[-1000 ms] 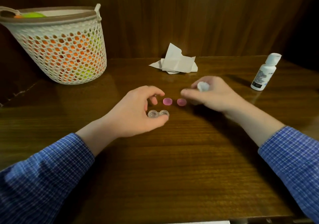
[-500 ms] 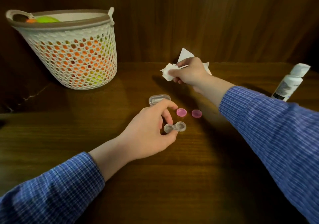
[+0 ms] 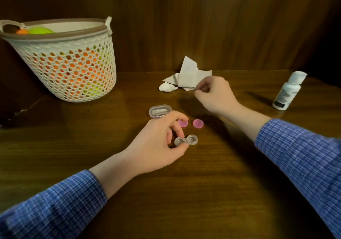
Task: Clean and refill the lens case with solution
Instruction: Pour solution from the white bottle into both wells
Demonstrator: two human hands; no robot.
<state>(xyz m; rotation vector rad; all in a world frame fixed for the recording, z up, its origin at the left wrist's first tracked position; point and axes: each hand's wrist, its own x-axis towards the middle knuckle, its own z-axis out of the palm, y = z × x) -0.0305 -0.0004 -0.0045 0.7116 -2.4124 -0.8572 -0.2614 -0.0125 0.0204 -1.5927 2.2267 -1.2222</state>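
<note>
A dark wooden worktop (image 3: 184, 192) is seen from above, backed by a wood-panelled wall. Near the centre of the frame, the clear two-well lens case (image 3: 186, 140) is held flat on the worktop by the left hand (image 3: 158, 146), its left well pinched between the thumb and curled fingers while the right well is left uncovered. Just above the case, two pink caps (image 3: 198, 123) are laid side by side on the worktop, the left one partly hidden behind a fingertip. A small clear oval container (image 3: 159, 111) is placed just above and left of the hand. Above and right of centre, a sheet of white tissue (image 3: 190, 76) is pinched at its lower edge by the thumb and bent fingers of the right hand (image 3: 216, 95), beside a crumpled white wad (image 3: 167, 87). At the right edge, a white solution bottle (image 3: 287, 91) is stood upright, capped, well apart from the case. In the upper left, a white mesh basket (image 3: 73, 76) holding orange and green items is seen. Blue checked sleeves (image 3: 55, 207) cover both forearms.
</note>
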